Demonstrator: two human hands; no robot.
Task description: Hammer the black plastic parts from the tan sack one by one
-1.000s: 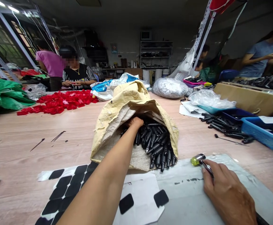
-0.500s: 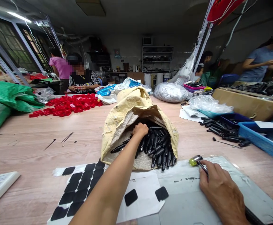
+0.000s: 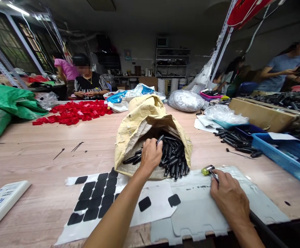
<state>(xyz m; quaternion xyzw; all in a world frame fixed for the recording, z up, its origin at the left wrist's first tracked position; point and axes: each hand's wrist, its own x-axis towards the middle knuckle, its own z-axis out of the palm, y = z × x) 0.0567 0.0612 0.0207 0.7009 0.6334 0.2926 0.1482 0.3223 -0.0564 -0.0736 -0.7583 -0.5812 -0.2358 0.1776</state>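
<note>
My left hand (image 3: 151,154) is at the mouth of a yellow woven sack (image 3: 129,132), closed on a slim black tubular part (image 3: 160,139) whose end sticks up past the fingers. Beneath and beside it, many similar black parts (image 3: 174,156) fill the sack and spill at its lip. My right hand (image 3: 228,193) rests on a grey mat (image 3: 191,213), its fingers wrapped round a small hammer (image 3: 208,169) with a metal head and a yellow-green face. Between the hands, a white sheet (image 3: 157,193) carries rounded black square pads (image 3: 145,204), several in rows at the left.
A blue basket (image 3: 281,156) and loose black parts (image 3: 235,141) lie to the right. Red pieces (image 3: 80,112) are heaped at the far left near a green sack (image 3: 10,103). A white box (image 3: 5,203) sits front left. Several people work beyond the table.
My left hand has drawn back from deeper in the sack, and a black tubular part now shows in its fingers. My right hand keeps the hammer over the mat. The view has shifted slightly.
</note>
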